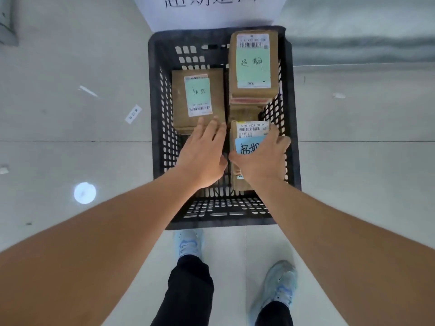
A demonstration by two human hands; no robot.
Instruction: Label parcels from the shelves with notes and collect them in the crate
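**Third parcel going down into the crate**

The black slatted crate (162, 142) sits on the pale tiled floor, long axis running away from the person, a white sign (211, 12) at its far end. A tall parcel with a green note (253, 67) fills the far right corner; a lower parcel with a green note (197, 97) lies along the left wall. In the near right corner is the parcel with the blue note (249, 137), long axis matching the crate's. The right hand (263, 158) clamps it from above, fingers curled over its far right edge, thumb on the near left edge. The left hand (202, 156) lies just left of it, fingers straight and apart, holding nothing, nearer the left parcel. I judge that setting down and letting go come next
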